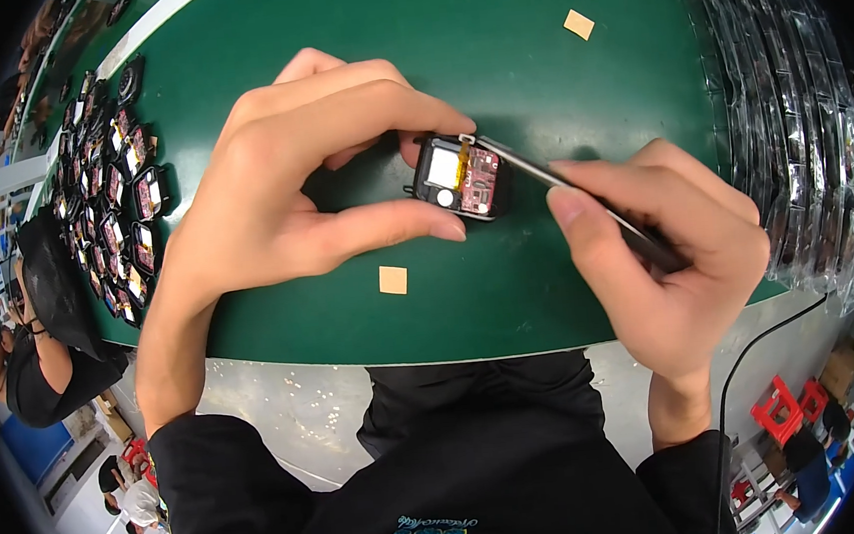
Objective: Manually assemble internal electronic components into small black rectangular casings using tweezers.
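Note:
Between the thumb and fingers of my left hand (280, 178) is a small black electronic device (460, 177) with its inside showing. It has a red circuit board (481, 179), a white block (441, 167), a yellow tape strip (462, 167) and a round white spot. My right hand (670, 238) grips dark metal tweezers (566, 181) like a pen. Their tip meets the device's upper edge, beside my left index fingertip. Whether the tips pinch anything is too small to tell.
Two small tan squares (393, 280) lie on the green table (510, 301), one near, one far right. Many similar opened devices (111, 201) crowd the left side. Stacked clear plastic trays (786, 118) line the right edge. A black cable (745, 352) hangs at right. Another person (42, 347) sits at far left.

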Demonstrator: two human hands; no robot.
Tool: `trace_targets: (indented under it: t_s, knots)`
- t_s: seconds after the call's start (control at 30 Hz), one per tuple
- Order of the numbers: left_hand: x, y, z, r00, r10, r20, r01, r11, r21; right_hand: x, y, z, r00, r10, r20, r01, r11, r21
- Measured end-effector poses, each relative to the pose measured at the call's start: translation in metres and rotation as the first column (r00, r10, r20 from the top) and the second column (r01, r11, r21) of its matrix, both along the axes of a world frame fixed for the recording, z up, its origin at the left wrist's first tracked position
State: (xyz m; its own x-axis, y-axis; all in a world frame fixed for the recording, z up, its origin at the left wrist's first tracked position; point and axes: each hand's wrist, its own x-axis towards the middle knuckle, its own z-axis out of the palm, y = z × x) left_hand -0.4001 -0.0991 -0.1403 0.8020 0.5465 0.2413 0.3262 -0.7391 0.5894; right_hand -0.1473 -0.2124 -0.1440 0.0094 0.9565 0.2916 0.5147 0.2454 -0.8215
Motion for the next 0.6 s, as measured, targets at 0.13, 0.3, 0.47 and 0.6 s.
trace_targets:
  t_s: [0.13,0.3,0.47,0.6]
  knots:
    - [-0.0005,0.0056,-0.0029,0.999,-0.035,-0.021,0.035,0.999,-0.024,0.0053,0.0011,-0.0052,0.999,0.019,0.034,-0.021,0.998,0.057]
    - [-0.0016,0.0060,0.0000,0.998,-0.050,-0.028,0.050,0.999,0.003,0.0020,0.0048,-0.0066,0.998,0.040,0.040,-0.043,0.997,0.072]
    - [0.0003,0.0054,-0.0007,0.999,-0.037,-0.038,0.036,0.999,-0.025,-0.0001,0.0049,-0.0089,0.998,0.032,0.044,-0.036,0.997,0.071]
    - [-0.0003,0.0030,-0.0025,0.999,-0.024,-0.047,0.023,0.999,-0.032,0.0003,0.0044,-0.0096,0.999,0.021,0.041,-0.024,0.997,0.074]
